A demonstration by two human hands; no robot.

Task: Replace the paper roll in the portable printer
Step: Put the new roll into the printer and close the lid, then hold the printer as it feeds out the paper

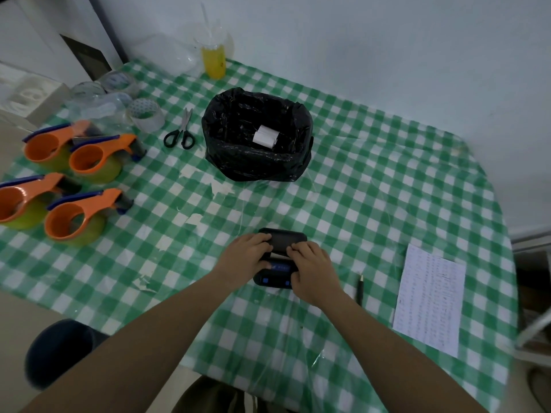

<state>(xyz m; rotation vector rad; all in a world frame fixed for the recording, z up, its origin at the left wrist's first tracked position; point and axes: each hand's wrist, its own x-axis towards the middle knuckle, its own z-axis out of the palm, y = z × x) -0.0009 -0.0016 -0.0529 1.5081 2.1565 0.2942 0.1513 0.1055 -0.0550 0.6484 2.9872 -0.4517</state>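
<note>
A: Small black plastic portable printer (283, 257) lay on the green-and-white checked tablecloth (372, 189), long axis running away from the person, lid end far. Left hand (246, 254) and right hand (313, 269) each grasped a side, fingertips (298, 248) on the lid seam.

B: Paper?

A: White paper rolls (266, 136) sat in the black bag-lined bin (238, 162), straight beyond the printer, well apart. Neither hand clearly nearer, I judged.
</note>
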